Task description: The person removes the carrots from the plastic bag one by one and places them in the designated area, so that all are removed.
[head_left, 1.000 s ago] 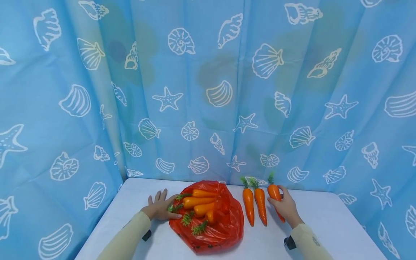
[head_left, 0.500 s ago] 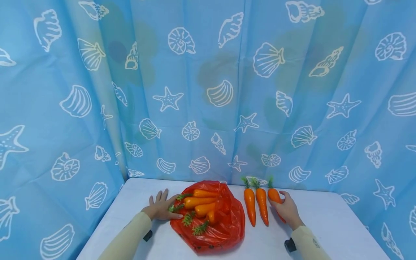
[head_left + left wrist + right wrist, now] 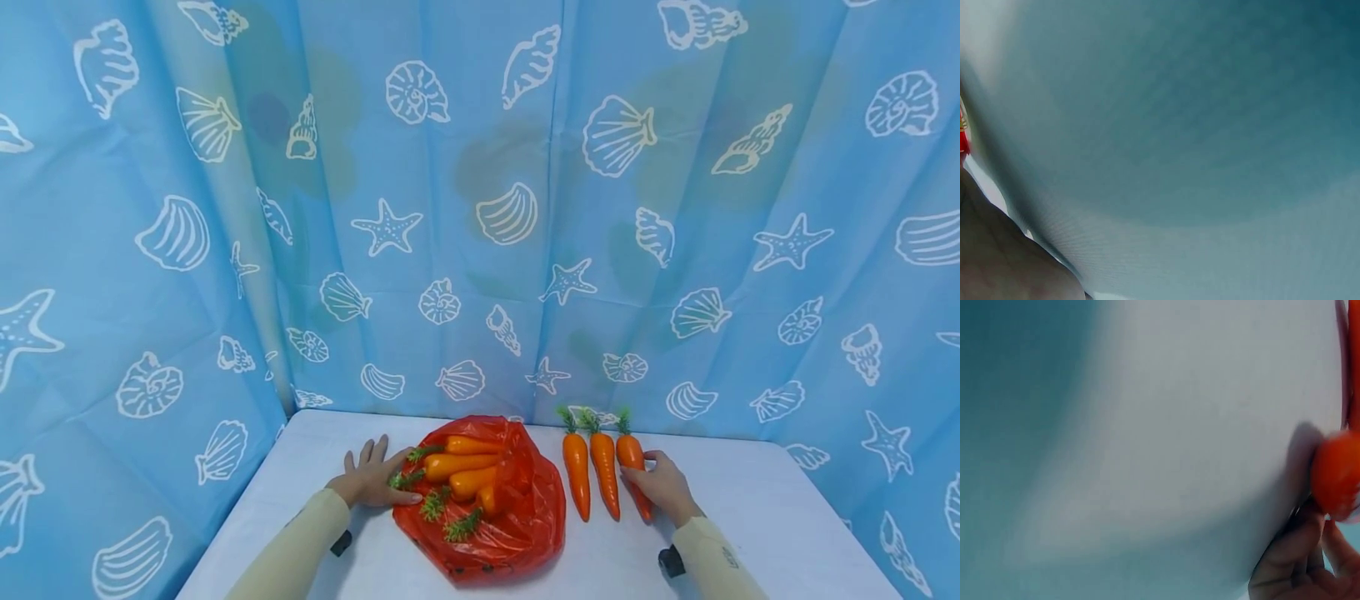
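Note:
A red plastic bag (image 3: 525, 542) lies on the table with several orange carrots (image 3: 461, 465) in its mouth, their green tops facing left. My left hand (image 3: 371, 482) rests at the bag's left edge, fingers spread, thumb and forefinger touching it. To the right of the bag, two carrots (image 3: 576, 475) (image 3: 604, 473) lie side by side, tips toward me. Beside them is a third carrot (image 3: 630, 454), which my right hand (image 3: 663, 487) pinches from its right side between thumb and fingers. The right wrist view shows fingertips (image 3: 1291, 544) against an orange carrot end (image 3: 1335, 478).
The white table (image 3: 757, 517) runs back to a blue curtain (image 3: 465, 242) printed with shells and starfish. That curtain also closes in the left and right sides. A dark wrist device (image 3: 671, 562) sits at the right sleeve, another (image 3: 341, 543) at the left.
My right hand has slid down the third carrot toward its tip, and this carrot now lies a little closer to the other two. The left hand and the bag have kept their places.

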`<action>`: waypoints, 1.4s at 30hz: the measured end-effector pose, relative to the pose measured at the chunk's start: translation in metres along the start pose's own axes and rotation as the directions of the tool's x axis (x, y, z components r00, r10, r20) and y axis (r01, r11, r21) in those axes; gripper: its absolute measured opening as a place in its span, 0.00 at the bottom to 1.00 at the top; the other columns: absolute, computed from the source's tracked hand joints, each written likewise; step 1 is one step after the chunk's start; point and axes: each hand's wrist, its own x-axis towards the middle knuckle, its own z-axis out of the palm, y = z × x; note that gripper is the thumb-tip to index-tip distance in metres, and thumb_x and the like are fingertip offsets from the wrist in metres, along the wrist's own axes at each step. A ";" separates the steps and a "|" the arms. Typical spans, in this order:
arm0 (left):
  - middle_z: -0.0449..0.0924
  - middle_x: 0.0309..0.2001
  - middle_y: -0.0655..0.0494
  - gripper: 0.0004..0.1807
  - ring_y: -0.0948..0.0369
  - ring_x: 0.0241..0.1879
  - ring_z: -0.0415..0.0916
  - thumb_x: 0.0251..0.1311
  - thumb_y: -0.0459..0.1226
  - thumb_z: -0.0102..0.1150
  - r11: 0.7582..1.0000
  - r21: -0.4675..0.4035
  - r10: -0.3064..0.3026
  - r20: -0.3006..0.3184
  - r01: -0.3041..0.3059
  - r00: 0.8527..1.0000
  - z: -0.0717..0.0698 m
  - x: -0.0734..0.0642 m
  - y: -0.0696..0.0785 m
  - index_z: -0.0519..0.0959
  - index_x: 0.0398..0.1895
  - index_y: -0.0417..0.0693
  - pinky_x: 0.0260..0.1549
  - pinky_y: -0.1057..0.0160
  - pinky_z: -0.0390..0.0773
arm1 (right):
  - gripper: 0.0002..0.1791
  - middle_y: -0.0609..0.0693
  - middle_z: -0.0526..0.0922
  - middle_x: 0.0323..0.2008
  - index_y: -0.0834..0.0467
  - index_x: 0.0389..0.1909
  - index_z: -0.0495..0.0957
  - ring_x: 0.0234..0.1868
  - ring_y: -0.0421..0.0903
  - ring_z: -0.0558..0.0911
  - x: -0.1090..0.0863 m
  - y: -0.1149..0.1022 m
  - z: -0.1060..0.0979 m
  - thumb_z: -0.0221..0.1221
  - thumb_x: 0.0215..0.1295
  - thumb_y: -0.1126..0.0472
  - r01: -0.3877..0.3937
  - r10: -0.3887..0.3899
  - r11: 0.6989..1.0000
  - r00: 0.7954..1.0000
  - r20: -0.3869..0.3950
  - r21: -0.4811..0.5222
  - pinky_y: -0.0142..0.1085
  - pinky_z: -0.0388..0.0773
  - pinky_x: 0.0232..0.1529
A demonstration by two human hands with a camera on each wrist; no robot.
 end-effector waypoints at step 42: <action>0.41 0.79 0.41 0.55 0.35 0.76 0.34 0.44 0.70 0.65 1.000 0.006 0.001 0.009 -0.001 1.000 0.000 -0.001 0.000 0.57 0.76 0.66 0.70 0.29 0.33 | 0.51 0.71 0.65 0.63 0.63 0.74 0.49 0.55 0.65 0.70 0.002 0.012 -0.014 0.60 0.64 0.37 -0.005 -0.012 0.994 0.988 0.156 0.108 0.67 0.66 0.62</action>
